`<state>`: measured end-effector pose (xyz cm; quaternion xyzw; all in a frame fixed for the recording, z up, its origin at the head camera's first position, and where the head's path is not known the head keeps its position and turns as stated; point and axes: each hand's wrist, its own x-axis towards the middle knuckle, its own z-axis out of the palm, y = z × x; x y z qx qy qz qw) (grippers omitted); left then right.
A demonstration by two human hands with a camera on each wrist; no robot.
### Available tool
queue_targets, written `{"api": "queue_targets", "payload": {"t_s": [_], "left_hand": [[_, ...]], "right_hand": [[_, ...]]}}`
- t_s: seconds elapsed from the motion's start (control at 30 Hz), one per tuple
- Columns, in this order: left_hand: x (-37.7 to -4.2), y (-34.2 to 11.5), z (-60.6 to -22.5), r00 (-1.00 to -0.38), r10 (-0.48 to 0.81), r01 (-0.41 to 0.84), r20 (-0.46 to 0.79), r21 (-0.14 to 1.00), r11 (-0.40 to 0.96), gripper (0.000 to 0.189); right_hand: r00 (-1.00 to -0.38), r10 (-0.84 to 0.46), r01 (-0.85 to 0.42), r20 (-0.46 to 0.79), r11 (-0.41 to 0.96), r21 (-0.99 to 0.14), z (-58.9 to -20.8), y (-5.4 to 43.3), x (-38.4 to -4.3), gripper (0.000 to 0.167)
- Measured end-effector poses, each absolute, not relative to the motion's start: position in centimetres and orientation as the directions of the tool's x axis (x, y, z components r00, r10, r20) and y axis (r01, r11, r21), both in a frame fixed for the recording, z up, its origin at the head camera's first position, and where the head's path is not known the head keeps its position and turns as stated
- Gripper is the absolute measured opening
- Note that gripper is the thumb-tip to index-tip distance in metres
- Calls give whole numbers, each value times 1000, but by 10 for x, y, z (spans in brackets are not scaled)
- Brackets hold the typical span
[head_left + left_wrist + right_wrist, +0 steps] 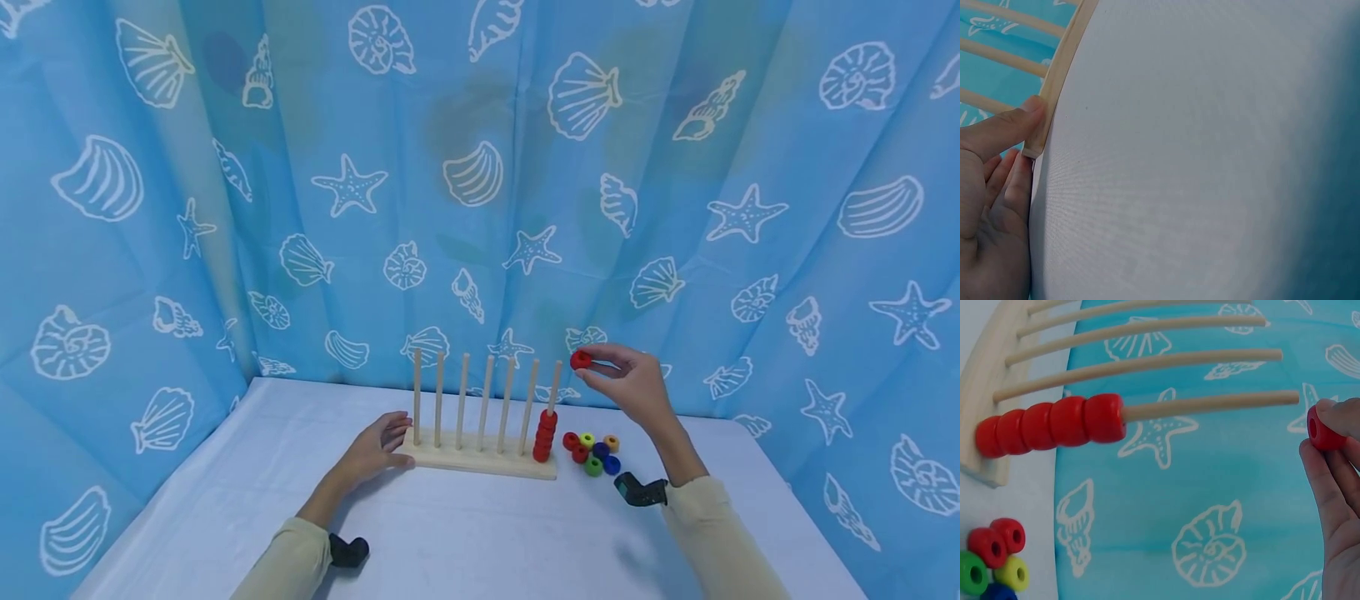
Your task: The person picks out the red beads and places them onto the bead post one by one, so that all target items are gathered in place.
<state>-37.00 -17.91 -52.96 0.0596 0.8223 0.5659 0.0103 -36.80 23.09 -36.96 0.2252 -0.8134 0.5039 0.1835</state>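
Between thumb and fingers, my right hand [637,383] pinches a red bead [581,360], its hole facing the top of the rightmost peg [1210,405]. The bead is just apart from that peg's tip. A stack of several red beads [545,437] sits on the same peg, down at the base. The other pegs of the wooden peg rack [480,461] are bare. My left hand [372,450] grips the rack's left end; in the left wrist view the thumb [1034,105] lies on the base and the fingers are around its end.
Right of the rack lies a cluster of loose beads: red beads [571,441], a yellow bead [587,439], an orange bead [612,443], blue beads [612,465] and a green bead [593,467]. A white cloth [480,542] covers the table. Behind hangs a blue shell-patterned curtain [450,275].
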Motion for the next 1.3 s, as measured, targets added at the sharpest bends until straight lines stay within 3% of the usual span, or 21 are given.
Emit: {"api": "queue_targets", "payload": {"t_s": [0.33,1.3], "left_hand": [[-371,-179,-530,-993,114,81,43,932,354,89],[-372,-181,-532,-990,135,82,38,940,332,89]], "right_hand": [[-836,-187,-548,515,339,-765,-366,216,-373,44],[-850,-179,-526,496,355,-773,-376,209,-377,44]]}}
